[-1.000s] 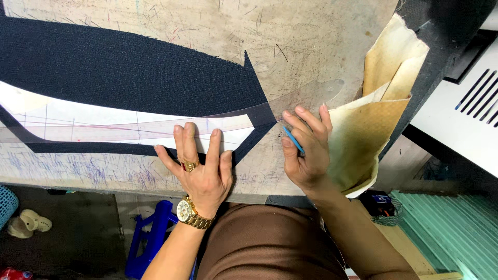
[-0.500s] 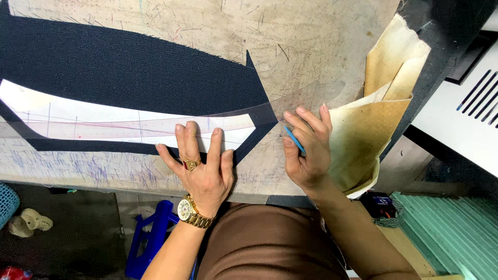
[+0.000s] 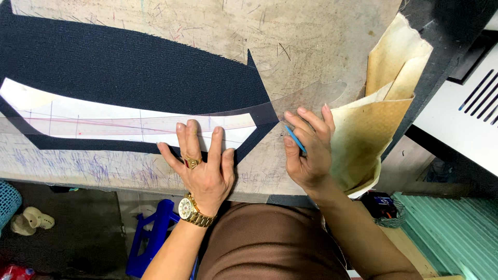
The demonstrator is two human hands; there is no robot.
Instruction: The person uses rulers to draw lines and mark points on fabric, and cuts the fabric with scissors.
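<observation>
Navy fabric (image 3: 129,67) lies flat on the scarred work table (image 3: 311,41), long axis running left to right, pointed end at the right. White paper pattern (image 3: 104,124) sits on the fabric's near edge, same axis. Left hand (image 3: 202,166), fingers spread, presses the pattern's right end. Right hand (image 3: 308,150), just right of the fabric's tip, pinches blue chalk (image 3: 295,140). Right hand is nearer the tip.

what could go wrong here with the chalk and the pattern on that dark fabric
The left hand pins only one end of the white paper pattern, so its far end might shift on the dark fabric. The clear curved ruler might slide under the right hand, skewing the line from the blue chalk.
</observation>
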